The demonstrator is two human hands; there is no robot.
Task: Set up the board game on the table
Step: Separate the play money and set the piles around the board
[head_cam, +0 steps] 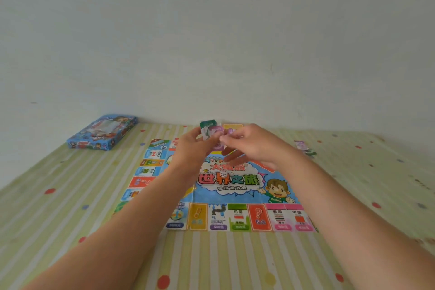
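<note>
Above one board point(237, 216), two hands point(189, 148) point(255, 143) pinch cards point(208, 128).

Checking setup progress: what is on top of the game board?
A white die lies at the centre of the game board. The left hand and right hand hold small cards above it, hiding its far squares.
</note>
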